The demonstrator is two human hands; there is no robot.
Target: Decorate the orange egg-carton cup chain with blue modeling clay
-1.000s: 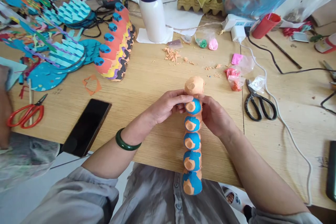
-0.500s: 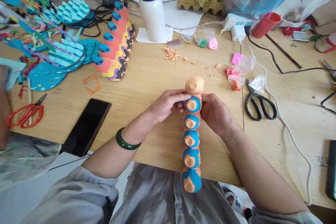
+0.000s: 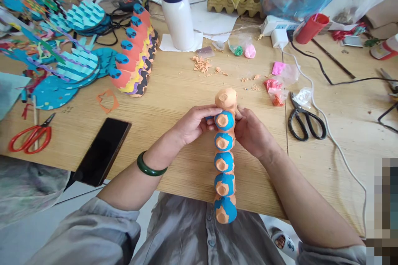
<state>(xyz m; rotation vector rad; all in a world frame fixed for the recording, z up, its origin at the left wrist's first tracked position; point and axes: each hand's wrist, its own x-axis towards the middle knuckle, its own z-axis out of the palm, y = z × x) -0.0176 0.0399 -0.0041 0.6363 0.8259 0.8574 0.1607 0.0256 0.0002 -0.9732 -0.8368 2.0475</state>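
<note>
A bumpy egg-carton strip [image 3: 224, 163] coated in orange clay runs from mid-table towards me, its near end past the table edge. Blue clay surrounds the orange tips of its nearer bumps, while the farthest bump is all orange. My left hand [image 3: 197, 123] grips the strip from the left, thumb on the blue patch of the second bump from the far end. A bit of blue clay [image 3: 209, 118] shows by its fingers. On the opposite side my right hand [image 3: 253, 132] is closed against the strip, its fingertips partly hidden.
Left lie a phone [image 3: 103, 151], red-handled scissors [image 3: 32, 136] and a painted egg-carton piece [image 3: 135, 56]. Black-handled scissors [image 3: 306, 120] and a white cable [image 3: 338, 151] lie right. Beyond are orange scraps [image 3: 202, 64], a white bottle [image 3: 177, 12] and a power strip [image 3: 272, 25].
The view has shifted slightly, and the strip with both hands appears a little farther left. A person's arm at the left edge has gone from view. My grip looks the same.
</note>
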